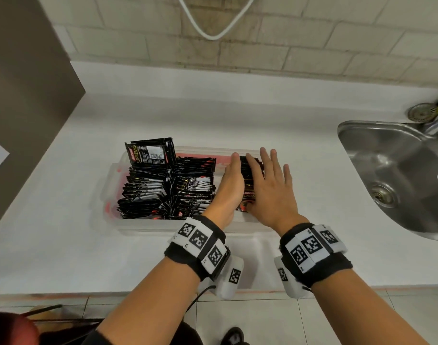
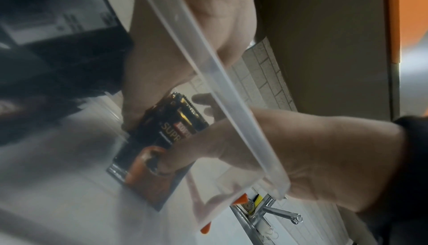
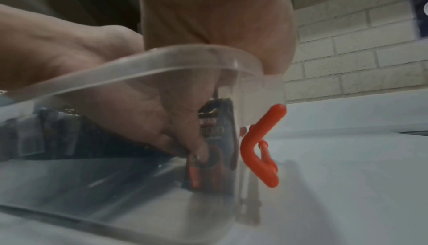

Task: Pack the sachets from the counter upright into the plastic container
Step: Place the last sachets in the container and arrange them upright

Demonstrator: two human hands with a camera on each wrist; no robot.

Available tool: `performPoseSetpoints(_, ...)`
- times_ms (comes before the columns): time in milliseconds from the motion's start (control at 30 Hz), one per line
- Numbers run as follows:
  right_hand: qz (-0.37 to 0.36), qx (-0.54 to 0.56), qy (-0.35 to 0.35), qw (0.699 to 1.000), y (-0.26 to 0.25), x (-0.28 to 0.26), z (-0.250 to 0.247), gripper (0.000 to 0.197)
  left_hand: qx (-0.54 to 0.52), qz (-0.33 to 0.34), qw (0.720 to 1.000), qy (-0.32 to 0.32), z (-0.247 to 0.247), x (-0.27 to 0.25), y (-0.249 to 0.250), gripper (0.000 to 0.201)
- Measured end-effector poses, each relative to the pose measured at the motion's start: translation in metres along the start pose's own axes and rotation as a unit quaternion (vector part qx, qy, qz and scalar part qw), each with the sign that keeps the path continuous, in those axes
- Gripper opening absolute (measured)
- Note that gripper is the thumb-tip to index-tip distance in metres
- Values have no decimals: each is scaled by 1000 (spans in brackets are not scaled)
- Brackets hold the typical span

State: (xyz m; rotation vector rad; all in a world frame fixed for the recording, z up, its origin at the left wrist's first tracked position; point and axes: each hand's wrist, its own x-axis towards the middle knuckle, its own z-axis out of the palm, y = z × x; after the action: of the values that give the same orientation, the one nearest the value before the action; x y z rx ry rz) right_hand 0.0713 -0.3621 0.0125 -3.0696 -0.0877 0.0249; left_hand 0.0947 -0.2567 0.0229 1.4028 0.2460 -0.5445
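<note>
Left hand [image 1: 231, 185] and right hand [image 1: 270, 192], fingers straight, press a bundle of sachets [image 1: 249, 188] between them inside the plastic container [image 1: 106, 185]. More packed sachets [image 1: 168, 192] stand left of the left hand.

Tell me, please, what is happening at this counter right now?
A person is packing black sachets into a clear plastic container on the white counter. The left hand and right hand press a bundle of sachets between them at the container's right end. Two packed rows already fill the left part.
</note>
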Motion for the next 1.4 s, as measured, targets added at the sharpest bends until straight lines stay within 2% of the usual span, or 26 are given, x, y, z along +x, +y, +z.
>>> performPoseSetpoints(100,-7,-26,-29,999,1,2,1,110,-6,-3,1000,-2,-1,0,0,76)
performPoseSetpoints(267,-5,-20,-34,999,1,3,3,98,3,1,1000,-15,0,1,0,70)
performPoseSetpoints(500,-6,-16,-44,999,1,5,4,110,26,4,999,-19,-1,4,-1,67)
performPoseSetpoints(733,-6,11,-36,999,3,3,3,111,29,4,1000,-3,0,4,-1,76)
performPoseSetpoints(967,-3,57,-18,998,4,2,3,111,84,43,995,19,1,-11,7,73)
performPoseSetpoints(1100,5,110,10,994,4,0,0,108,105,61,993,8,-3,-22,19,76)
performPoseSetpoints(1200,2,130,27,991,3,-1,-11,105,105,102,989,-8,-21,-35,41,74)
performPoseSetpoints(1300,-24,144,89,985,-7,1,-31,99,136,186,973,-12,-55,-48,71,60)
performPoseSetpoints(1367,-56,160,119,978,-23,5,-47,90,166,235,957,23,-84,-56,91,44)
performPoseSetpoints(1400,-71,171,120,975,-33,8,-55,84,191,256,947,48,-99,-57,99,44)
